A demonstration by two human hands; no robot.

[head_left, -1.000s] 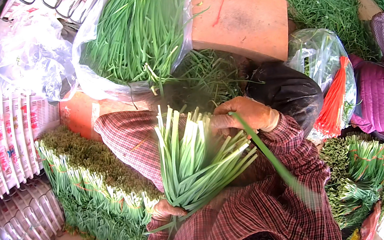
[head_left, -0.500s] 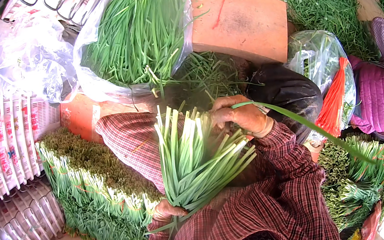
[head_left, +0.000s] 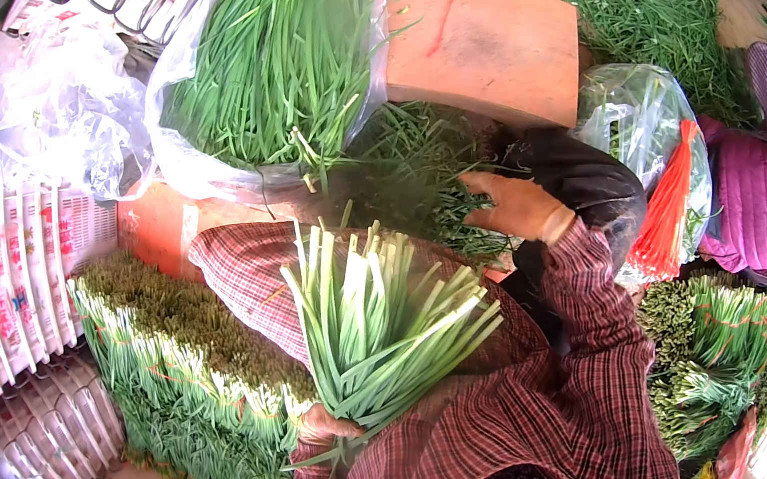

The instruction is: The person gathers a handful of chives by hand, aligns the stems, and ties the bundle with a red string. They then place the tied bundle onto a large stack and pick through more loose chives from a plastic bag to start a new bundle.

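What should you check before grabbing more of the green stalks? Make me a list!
1. Left hand grips the bunch of stalks at its base: ok.
2. Bunch fans out with cut ends up, none seen slipping: ok.
3. Right hand rests on the loose pile of stalks: ok.
4. Right hand holds a stalk: cannot tell.
5. Plastic bag of stalks lies open beyond the pile: ok.
6. Orange ties lie by the right arm: ok.
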